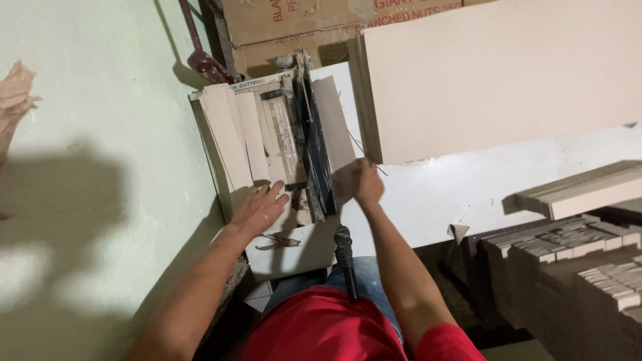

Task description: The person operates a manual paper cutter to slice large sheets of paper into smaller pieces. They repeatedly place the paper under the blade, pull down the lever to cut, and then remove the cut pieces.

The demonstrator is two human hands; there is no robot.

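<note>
Two bare hands work at a manual tile cutter (294, 144) that sits on a white slab (435, 194) in front of a person in a red shirt. Nearest the body, the cutter's black-gripped handle (346, 257) slopes down toward the lap. The left hand (259, 208) lies flat with fingers spread, pressing on the near end of a pale tile strip (227, 144) on the cutter bed; it holds nothing, only bears down. The right hand (364, 182) is closed into a fist just right of the rail, near the upper end of the handle; whether it actually clasps the lever I cannot tell, as the hand is blurred.

Judging from this, a clean cut calls for the flat hand to keep the strip square against the bed and well clear of the rail, while the handle moves in one steady stroke along the dark rail (314, 147).

Small metal pliers (277, 242) lie on the slab just near the left hand. A large beige tile (495, 73) leans on the right, its edge close to the right hand and crowding that side. Stacks of cut tile pieces (575, 241) fill the right foreground. Farther off stands a cardboard box (301, 27), and a pale green wall (87, 134) runs along the left.
</note>
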